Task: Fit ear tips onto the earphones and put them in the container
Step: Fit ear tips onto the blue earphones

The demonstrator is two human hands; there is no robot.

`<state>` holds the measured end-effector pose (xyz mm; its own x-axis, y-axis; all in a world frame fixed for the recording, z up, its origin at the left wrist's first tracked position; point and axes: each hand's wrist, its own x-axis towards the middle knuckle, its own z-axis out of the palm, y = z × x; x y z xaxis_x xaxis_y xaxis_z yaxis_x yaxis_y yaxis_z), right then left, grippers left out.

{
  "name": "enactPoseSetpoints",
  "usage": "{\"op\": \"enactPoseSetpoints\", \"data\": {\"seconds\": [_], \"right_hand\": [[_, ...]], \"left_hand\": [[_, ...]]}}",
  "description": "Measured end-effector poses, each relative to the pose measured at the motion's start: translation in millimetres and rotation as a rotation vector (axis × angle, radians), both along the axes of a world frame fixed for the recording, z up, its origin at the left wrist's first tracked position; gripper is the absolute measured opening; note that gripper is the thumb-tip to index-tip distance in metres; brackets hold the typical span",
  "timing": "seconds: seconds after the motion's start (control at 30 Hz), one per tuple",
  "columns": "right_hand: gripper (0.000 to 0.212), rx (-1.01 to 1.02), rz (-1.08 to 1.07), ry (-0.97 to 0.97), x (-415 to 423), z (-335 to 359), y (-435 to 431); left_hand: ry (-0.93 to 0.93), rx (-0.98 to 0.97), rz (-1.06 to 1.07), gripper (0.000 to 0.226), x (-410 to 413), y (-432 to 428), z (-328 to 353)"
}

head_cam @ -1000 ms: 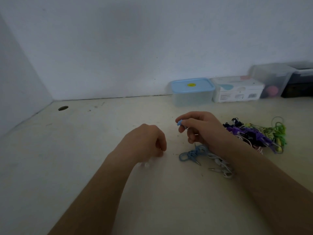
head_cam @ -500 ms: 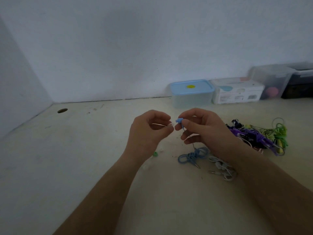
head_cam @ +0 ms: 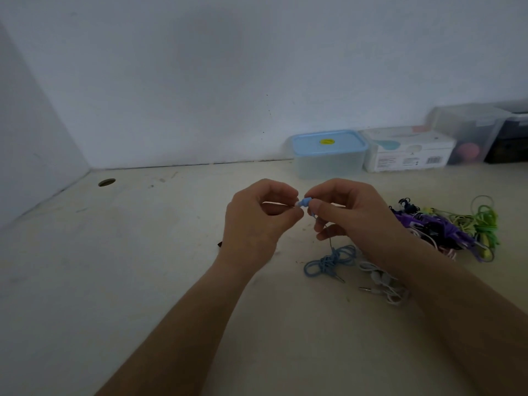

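My right hand (head_cam: 351, 212) pinches a blue earbud (head_cam: 304, 202) between thumb and forefinger, held above the table. Its blue cable (head_cam: 328, 261) hangs down to a coil on the table. My left hand (head_cam: 257, 218) has its fingertips pinched together right against the earbud's tip; whatever small piece it holds is hidden by the fingers. A white pair of earphones (head_cam: 380, 284) lies beside the blue coil. The blue-lidded container (head_cam: 328, 152) stands shut at the back by the wall.
A tangle of purple, black, green and yellow earphones (head_cam: 445, 227) lies at the right. A white box (head_cam: 408, 152) and clear storage boxes (head_cam: 468, 132) line the wall. A round hole (head_cam: 107, 182) sits in the table's far left corner.
My left hand rose from the table at the left and came up to the blue earbud. Both hands now meet at the earbud, slightly higher than before.
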<state>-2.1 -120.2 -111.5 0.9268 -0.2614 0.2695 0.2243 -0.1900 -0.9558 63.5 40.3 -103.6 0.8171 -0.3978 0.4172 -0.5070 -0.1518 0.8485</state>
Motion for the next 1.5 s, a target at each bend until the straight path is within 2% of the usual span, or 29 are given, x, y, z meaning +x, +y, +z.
{"op": "enactPoseSetpoints", "data": {"seconds": [0.9,1.1,1.5], "right_hand": [[0.012,0.120,0.053,0.018,-1.3,1.6,-4.0],[0.020,0.145,0.126,0.015,-2.7,1.9,-5.4],[0.011,0.138,0.180,0.014,-3.0,1.3,-7.7]], "left_hand": [[0.298,-0.153,-0.180,0.024,0.8,4.8,4.7],[0.453,-0.211,-0.280,0.040,0.8,6.5,5.9],[0.538,-0.212,-0.308,0.039,2.9,8.3,5.8]]}}
